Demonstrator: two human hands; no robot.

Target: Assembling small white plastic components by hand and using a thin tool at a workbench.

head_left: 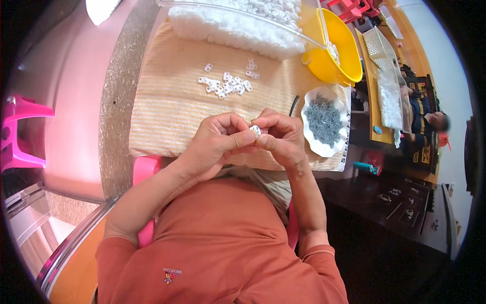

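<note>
Both hands meet over the near edge of the cloth-covered table [167, 116]. Between the fingertips is a small white plastic piece [255, 130], partly hidden by the fingers. My left hand [223, 139] pinches it from the left with thumb and forefinger. From the right, my right hand [281, 137] closes its thumb and fingers on the same piece. Just beyond the hands lies a loose group of small white plastic pieces with holes [228, 85]. To the right of my right hand, a white scalloped dish [310, 144] holds many small grey metal nails or screws [324, 119].
At the back stands a clear plastic bin [238, 12] full of white pieces. A yellow bucket [336, 66] is at the far right corner. A thin black rod [294, 105] lies near the dish. Pink stool [23, 134] at left; another person [422, 119] sits at far right.
</note>
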